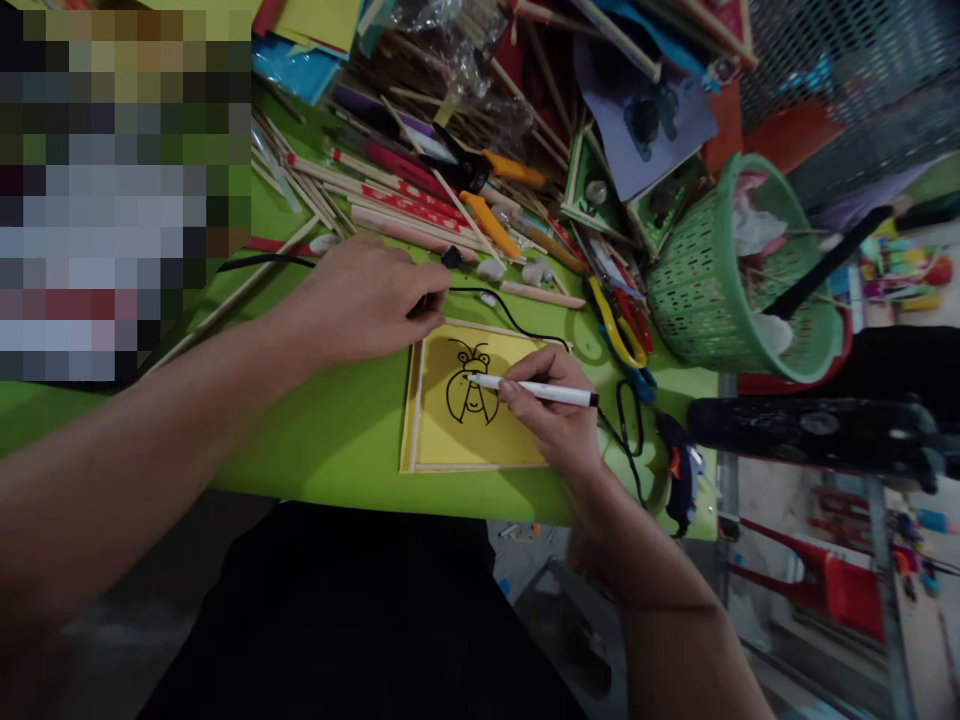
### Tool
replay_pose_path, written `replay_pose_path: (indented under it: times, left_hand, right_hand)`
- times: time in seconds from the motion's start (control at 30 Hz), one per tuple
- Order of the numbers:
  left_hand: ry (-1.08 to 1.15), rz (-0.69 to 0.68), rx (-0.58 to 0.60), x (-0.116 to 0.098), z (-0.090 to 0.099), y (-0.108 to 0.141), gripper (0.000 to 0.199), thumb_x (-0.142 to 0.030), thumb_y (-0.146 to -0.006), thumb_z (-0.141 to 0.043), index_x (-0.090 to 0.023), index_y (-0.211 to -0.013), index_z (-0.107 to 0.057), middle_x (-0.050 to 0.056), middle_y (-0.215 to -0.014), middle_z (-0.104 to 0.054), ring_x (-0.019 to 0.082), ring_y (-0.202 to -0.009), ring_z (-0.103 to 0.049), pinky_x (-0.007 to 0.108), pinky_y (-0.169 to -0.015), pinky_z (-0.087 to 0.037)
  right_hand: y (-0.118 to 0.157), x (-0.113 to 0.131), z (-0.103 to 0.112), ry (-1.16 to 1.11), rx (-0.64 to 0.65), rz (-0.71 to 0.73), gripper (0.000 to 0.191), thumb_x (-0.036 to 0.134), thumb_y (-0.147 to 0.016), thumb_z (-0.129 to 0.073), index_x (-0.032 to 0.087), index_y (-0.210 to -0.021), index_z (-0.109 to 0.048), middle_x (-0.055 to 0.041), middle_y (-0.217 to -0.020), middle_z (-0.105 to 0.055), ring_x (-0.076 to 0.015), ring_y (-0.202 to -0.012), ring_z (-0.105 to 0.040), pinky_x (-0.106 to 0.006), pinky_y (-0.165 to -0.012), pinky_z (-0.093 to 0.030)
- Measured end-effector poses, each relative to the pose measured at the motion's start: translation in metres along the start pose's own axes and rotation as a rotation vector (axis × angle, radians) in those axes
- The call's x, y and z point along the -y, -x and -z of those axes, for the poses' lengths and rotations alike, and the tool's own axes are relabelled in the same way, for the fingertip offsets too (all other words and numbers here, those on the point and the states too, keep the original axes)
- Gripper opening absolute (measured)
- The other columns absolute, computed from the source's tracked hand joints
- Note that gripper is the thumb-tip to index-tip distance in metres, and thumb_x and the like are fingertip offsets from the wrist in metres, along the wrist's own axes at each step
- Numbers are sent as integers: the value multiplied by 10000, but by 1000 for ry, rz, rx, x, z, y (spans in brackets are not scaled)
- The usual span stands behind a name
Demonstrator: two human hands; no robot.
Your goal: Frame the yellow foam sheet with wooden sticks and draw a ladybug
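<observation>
My right hand (559,405) grips a white marker (551,391) with a black end. Its tip meets a yellow card (517,445) edged with thin wooden sticks. Black lines on the card form a beetle-like drawing (472,390) with antennae, round eyes and spread wings. My left hand (375,300) rests at the card's upper left corner, fingers curled and thumb pressed in. Something dark shows between thumb and fingers, too hidden to name. Just above those fingertips lies a small black piece (451,257). A black cord (510,312) runs from near the left hand along the card's top edge.
Wooden sticks (420,215), orange-handled cutters (491,222) and yellow-handled scissors (616,325) clutter the green table (315,440) beyond the card. A green basket (690,290) stands at right, with a glue gun (681,470) near the table's right edge. The upper left is pixelated.
</observation>
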State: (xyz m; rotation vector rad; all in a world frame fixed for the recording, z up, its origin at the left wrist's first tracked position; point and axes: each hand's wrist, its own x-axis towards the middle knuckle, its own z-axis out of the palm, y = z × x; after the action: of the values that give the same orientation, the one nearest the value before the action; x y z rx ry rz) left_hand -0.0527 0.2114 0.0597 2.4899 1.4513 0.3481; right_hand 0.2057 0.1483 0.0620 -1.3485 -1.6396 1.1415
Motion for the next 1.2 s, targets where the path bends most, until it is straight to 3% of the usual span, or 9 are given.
replay_pose_path:
  times: [0.53,0.77,1.2]
  left_hand:
    - [8,8,37,-4,8,1,157,-274,-927,-557,-226,-901,-704,5,-722,-668,183,-713,-539,359,-766,-370]
    - [-1,41,60,-5,6,-1,147,-268,-912,-570,-239,-916,-714,15,-755,-692,222,-738,-593,386,-769,-381]
    - [7,18,12,0,0,-1,157,-294,-892,-556,-243,-894,-704,4,-711,-662,196,-700,-580,357,-767,-410]
  right_hand:
    - [0,-1,1,3,3,7,184,311,-839,-814,231,-829,-649,41,-688,-632,-103,-563,-483,-252,-505,-370]
    - [0,0,0,19,1,-1,190,336,-837,-802,236,-824,-641,41,-675,-626,-109,-559,-491,-250,-494,-382]
    - [1,-3,2,-20,-7,18,194,341,-854,-808,235,-834,-647,36,-691,-641,-114,-581,-517,-266,-521,-392]
